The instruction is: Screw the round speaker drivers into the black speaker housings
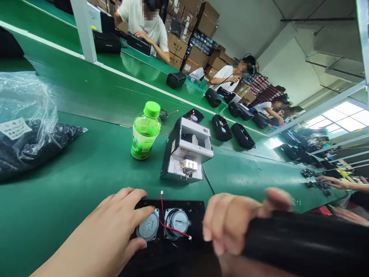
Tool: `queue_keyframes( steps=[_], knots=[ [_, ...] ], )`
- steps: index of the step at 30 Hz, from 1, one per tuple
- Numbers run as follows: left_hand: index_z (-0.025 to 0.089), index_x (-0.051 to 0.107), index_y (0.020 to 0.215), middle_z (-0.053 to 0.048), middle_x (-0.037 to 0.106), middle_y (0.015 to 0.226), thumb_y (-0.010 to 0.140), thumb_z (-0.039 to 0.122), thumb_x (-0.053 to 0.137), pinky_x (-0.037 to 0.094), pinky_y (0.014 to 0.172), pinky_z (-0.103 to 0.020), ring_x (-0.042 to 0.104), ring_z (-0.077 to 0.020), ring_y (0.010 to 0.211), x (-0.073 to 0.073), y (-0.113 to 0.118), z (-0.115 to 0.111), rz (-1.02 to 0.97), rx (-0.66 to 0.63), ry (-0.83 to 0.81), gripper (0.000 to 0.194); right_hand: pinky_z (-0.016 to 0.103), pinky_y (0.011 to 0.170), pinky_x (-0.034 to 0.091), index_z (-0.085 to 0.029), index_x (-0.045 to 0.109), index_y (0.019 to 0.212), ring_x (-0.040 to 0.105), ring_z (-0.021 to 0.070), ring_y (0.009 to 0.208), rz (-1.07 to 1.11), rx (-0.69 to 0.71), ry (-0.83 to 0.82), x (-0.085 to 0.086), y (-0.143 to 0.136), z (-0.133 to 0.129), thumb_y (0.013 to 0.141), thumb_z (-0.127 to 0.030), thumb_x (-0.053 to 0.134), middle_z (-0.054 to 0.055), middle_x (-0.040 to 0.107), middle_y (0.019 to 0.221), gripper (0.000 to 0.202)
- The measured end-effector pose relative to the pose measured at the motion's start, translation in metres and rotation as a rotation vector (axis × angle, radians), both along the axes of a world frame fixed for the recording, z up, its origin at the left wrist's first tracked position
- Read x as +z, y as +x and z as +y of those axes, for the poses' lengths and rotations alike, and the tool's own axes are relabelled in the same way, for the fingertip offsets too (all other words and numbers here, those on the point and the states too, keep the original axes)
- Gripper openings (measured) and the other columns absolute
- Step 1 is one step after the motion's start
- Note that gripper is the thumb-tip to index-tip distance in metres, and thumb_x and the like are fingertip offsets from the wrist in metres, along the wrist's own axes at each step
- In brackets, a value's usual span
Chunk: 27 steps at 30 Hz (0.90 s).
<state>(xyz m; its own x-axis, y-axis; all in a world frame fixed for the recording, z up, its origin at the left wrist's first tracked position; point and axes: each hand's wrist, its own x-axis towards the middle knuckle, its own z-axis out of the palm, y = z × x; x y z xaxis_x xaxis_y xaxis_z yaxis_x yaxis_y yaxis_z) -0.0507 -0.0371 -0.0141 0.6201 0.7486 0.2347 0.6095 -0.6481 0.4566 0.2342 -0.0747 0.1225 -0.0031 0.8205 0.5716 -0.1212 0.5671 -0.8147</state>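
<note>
A black panel (198,209) with two round speakers, the left one (148,227) and the right one (177,223), lies at the bottom centre. Red wires (173,229) with white plugs run over it. My left hand (123,219) rests on the panel's left end, thumb and fingers apart around the left speaker. At the panel's right end is my right hand (233,219), blurred, its fingers curled beside a long dark object (300,238) that I cannot make out. Whether it grips that object or the panel's edge is unclear.
Beyond the panel stand a grey-white device (187,154) and a green bottle (146,130). A clear bag of black parts (37,134) lies at left. Open black housings (221,127) sit further back. Several people work across the green bench (86,154) and at right.
</note>
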Motion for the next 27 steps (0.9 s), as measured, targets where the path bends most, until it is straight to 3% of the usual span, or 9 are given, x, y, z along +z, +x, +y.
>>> queue_keyframes(
  steps=[2, 4, 6, 10, 13, 18, 21, 24, 27],
  knots=[
    [0.05, 0.093, 0.141, -0.002, 0.088, 0.161, 0.079, 0.021, 0.095, 0.078, 0.113, -0.063, 0.088, -0.0437, 0.142, -0.013, -0.001, -0.003, -0.007, 0.031, 0.044, 0.068, 0.038, 0.053, 0.073, -0.038, 0.094, 0.152, 0.072, 0.0216, 0.048, 0.068, -0.152, 0.074, 0.023, 0.004, 0.025, 0.125, -0.075, 0.078, -0.003, 0.081, 0.07, 0.049],
    [0.049, 0.09, 0.146, -0.003, 0.085, 0.167, 0.082, 0.025, 0.094, 0.077, 0.118, -0.065, 0.086, -0.0439, 0.147, -0.028, -0.002, -0.007, -0.002, 0.063, 0.074, 0.069, 0.034, 0.049, 0.068, -0.033, 0.096, 0.134, 0.069, 0.0197, 0.048, 0.129, -0.247, 0.195, 0.03, 0.004, 0.059, 0.12, -0.089, 0.074, -0.003, 0.077, 0.068, 0.062],
    [0.048, 0.088, 0.149, -0.004, 0.083, 0.171, 0.083, 0.029, 0.094, 0.076, 0.121, -0.064, 0.085, -0.0434, 0.148, -0.041, -0.005, -0.008, 0.007, 0.061, 0.095, 0.069, 0.027, 0.042, 0.058, -0.029, 0.092, 0.124, 0.061, 0.0162, 0.042, 0.115, -0.238, 0.295, 0.022, 0.002, 0.093, 0.121, -0.093, 0.066, -0.005, 0.071, 0.064, 0.069],
    [0.046, 0.087, 0.15, -0.005, 0.082, 0.174, 0.079, 0.035, 0.097, 0.076, 0.121, -0.064, 0.085, -0.0445, 0.148, -0.057, -0.01, -0.006, 0.015, 0.049, 0.127, 0.073, 0.025, 0.039, 0.055, -0.028, 0.084, 0.124, 0.059, 0.0153, 0.038, 0.017, -0.151, 0.23, -0.004, 0.001, 0.126, 0.119, -0.099, 0.061, -0.007, 0.071, 0.064, 0.075],
    [0.047, 0.088, 0.148, -0.003, 0.082, 0.174, 0.073, 0.033, 0.101, 0.073, 0.128, -0.063, 0.084, -0.0434, 0.149, -0.058, -0.01, -0.005, 0.026, 0.061, 0.079, 0.077, 0.024, 0.039, 0.054, -0.028, 0.084, 0.131, 0.058, 0.0148, 0.038, 0.045, -0.204, 0.192, -0.01, 0.004, 0.122, 0.116, -0.105, 0.061, -0.009, 0.071, 0.064, 0.082],
    [0.047, 0.091, 0.142, -0.001, 0.082, 0.172, 0.076, 0.032, 0.102, 0.069, 0.135, -0.061, 0.083, -0.0407, 0.15, -0.052, -0.009, -0.007, 0.012, 0.062, 0.027, 0.069, 0.024, 0.039, 0.055, -0.03, 0.088, 0.134, 0.055, 0.0146, 0.037, 0.147, -0.272, 0.071, -0.003, 0.01, 0.108, 0.116, -0.106, 0.058, -0.009, 0.068, 0.062, 0.084],
    [0.05, 0.091, 0.144, -0.001, 0.083, 0.171, 0.077, 0.031, 0.102, 0.071, 0.127, -0.06, 0.083, -0.0408, 0.147, -0.05, -0.01, -0.008, 0.01, 0.048, 0.021, 0.071, 0.025, 0.037, 0.055, -0.031, 0.095, 0.136, 0.055, 0.0144, 0.035, 0.224, -0.207, 0.043, 0.004, 0.01, 0.089, 0.116, -0.104, 0.064, -0.008, 0.07, 0.062, 0.082],
    [0.053, 0.09, 0.145, 0.001, 0.082, 0.172, 0.074, 0.029, 0.102, 0.071, 0.124, -0.064, 0.083, -0.0425, 0.148, -0.047, -0.009, -0.01, 0.012, 0.056, 0.029, 0.076, 0.028, 0.045, 0.064, -0.035, 0.099, 0.135, 0.065, 0.0166, 0.041, 0.288, -0.104, -0.052, 0.009, 0.005, 0.065, 0.109, -0.095, 0.086, -0.006, 0.078, 0.065, 0.067],
    [0.054, 0.091, 0.143, 0.001, 0.083, 0.169, 0.074, 0.029, 0.101, 0.07, 0.124, -0.063, 0.083, -0.0421, 0.146, -0.044, -0.008, -0.01, 0.008, 0.055, 0.017, 0.074, 0.034, 0.052, 0.071, -0.041, 0.1, 0.134, 0.073, 0.0211, 0.049, 0.293, 0.069, -0.217, -0.001, -0.009, 0.053, 0.1, -0.092, 0.097, -0.003, 0.084, 0.071, 0.062]
  ],
)
